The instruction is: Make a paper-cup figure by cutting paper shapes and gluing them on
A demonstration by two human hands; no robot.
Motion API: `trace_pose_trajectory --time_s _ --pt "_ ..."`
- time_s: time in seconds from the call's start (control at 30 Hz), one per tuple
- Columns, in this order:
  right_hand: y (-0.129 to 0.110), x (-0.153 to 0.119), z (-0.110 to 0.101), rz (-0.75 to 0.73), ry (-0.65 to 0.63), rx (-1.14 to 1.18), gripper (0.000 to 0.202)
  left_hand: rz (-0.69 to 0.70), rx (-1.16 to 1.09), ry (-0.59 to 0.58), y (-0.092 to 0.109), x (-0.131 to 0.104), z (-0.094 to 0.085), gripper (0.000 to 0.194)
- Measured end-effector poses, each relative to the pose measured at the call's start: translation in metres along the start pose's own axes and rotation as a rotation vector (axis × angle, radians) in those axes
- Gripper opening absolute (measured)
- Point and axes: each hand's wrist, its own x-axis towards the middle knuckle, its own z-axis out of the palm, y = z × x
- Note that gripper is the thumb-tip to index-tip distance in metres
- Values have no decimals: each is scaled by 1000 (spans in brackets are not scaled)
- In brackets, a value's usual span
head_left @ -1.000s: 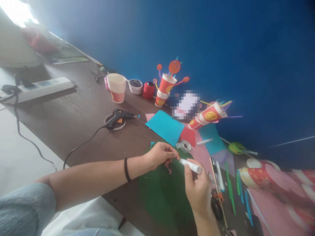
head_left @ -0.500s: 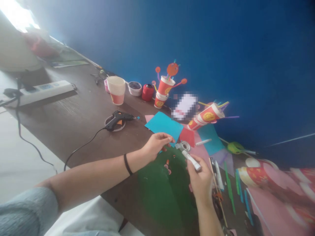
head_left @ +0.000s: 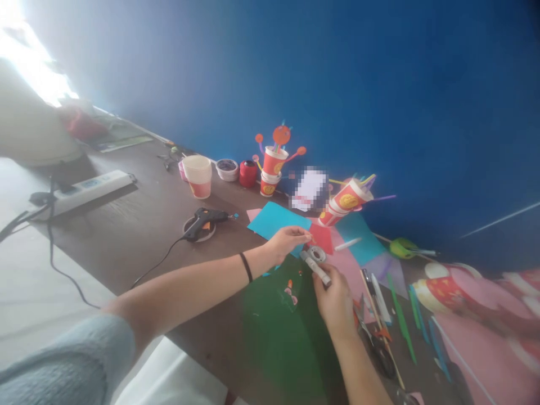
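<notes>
- The right hand (head_left: 335, 295) is closed around a slim white cylindrical tube (head_left: 318, 270); its tip, just beside a round white tape roll (head_left: 317, 254), could nudge that roll if the wrist swings.
- The left hand (head_left: 291, 242) has fingertips close together near a red paper piece (head_left: 322, 238); I cannot tell whether they pinch anything. A tiny scrap there could slip unnoticed.
- Small pink-and-orange paper cutouts (head_left: 291, 295) lie loose on the dark green flat sheet (head_left: 270, 337); a dragging forearm could scatter them.

Craft workspace | A dark brown table (head_left: 154, 225) runs along a deep-blue wall (head_left: 379, 84) | black corded glue gun (head_left: 199, 224) sits left | red-and-white paper-cup figure (head_left: 273, 163) stands far | flat turquoise paper sheet (head_left: 274, 218) | black-handled scissors (head_left: 382, 360), near right
</notes>
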Motion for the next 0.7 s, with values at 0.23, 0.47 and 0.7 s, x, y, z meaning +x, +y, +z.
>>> trace_pose_trajectory --time_s 0.23,0.47,0.7 --pt "-3 1 3 -14 1 9 26 -85 27 -86 -14 7 4 32" --pt "-13 0 -1 12 13 114 24 -58 -47 -85 6 -15 10 30" --pt "-24 -2 -11 37 -10 224 18 -34 38 -191 22 -30 18 25"
